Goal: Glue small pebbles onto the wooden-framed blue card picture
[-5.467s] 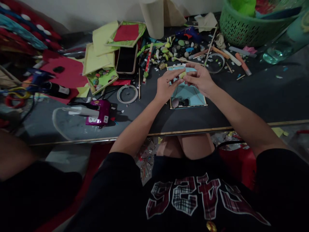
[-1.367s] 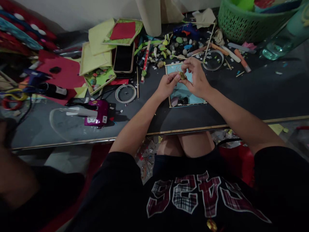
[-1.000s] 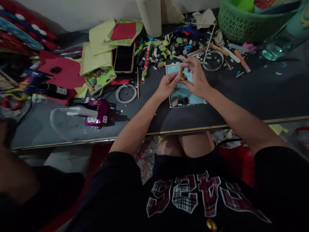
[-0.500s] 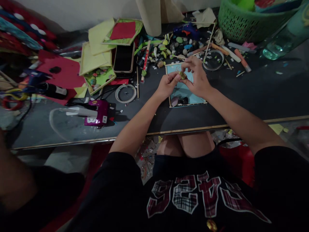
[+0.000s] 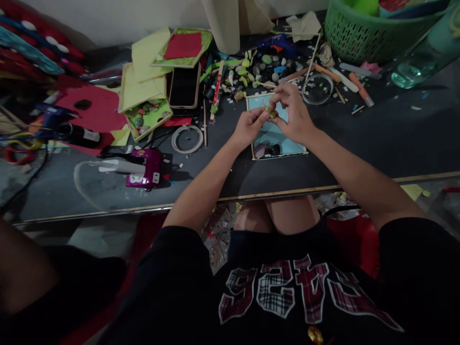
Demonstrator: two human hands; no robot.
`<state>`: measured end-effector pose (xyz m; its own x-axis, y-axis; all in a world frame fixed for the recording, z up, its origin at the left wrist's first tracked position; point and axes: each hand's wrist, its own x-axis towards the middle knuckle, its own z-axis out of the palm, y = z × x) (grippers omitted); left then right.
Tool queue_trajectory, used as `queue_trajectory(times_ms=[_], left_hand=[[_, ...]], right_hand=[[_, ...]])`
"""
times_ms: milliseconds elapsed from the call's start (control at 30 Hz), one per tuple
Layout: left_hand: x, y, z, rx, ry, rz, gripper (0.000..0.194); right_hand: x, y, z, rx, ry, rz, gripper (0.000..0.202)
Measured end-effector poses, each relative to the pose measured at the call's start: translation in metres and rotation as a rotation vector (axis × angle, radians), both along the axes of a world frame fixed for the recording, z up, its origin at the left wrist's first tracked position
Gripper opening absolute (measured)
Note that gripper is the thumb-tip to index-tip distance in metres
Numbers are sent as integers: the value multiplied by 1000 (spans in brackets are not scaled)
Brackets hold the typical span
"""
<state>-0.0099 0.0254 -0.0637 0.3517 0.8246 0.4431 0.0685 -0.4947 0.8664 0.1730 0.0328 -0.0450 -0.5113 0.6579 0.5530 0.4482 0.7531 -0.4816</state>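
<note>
Between my two hands is a small yellow-green pebble [image 5: 271, 114], held above a light-blue sheet [image 5: 283, 140] with thin stick edging. My left hand [image 5: 249, 126] pinches the pebble from the left with thumb and fingertips. On its other side, my right hand [image 5: 295, 118] has its thumb against the pebble and its fingers curled over; their tips are partly hidden. A pinkish-grey stone [image 5: 259, 151] and black stones [image 5: 272, 150] lie along the sheet's lower edge. Fine lines show on the sheet's upper part.
Several loose pebbles [image 5: 267, 60] are heaped behind the sheet, near a blue glue gun [image 5: 278, 44]. Tape rolls [image 5: 187, 139] and a purple power block [image 5: 149, 167] lie left. A phone [image 5: 185, 86], green basket [image 5: 359, 36] and bottle [image 5: 409, 72] stand around. Another person's arm [image 5: 25, 268] shows lower left.
The pebble has turned slightly between my fingers, while both hands stay in nearly the same place. At the lower left, the other person's arm has shifted.
</note>
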Motion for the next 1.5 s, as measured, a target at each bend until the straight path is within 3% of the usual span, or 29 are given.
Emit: queue_trajectory(times_ms=[233,933,1500], left_hand=[[1,-2,2,-12,-24,-6,60],[3,-2,2,-5,-35,-6,59],[2,-4,3,-16,5,-1,60]], right_hand=[[0,-2,1,-35,-10,-64,59],[-1,-4,2,-54,-12,-25,48],[5,0,7,68,-38,46,62]])
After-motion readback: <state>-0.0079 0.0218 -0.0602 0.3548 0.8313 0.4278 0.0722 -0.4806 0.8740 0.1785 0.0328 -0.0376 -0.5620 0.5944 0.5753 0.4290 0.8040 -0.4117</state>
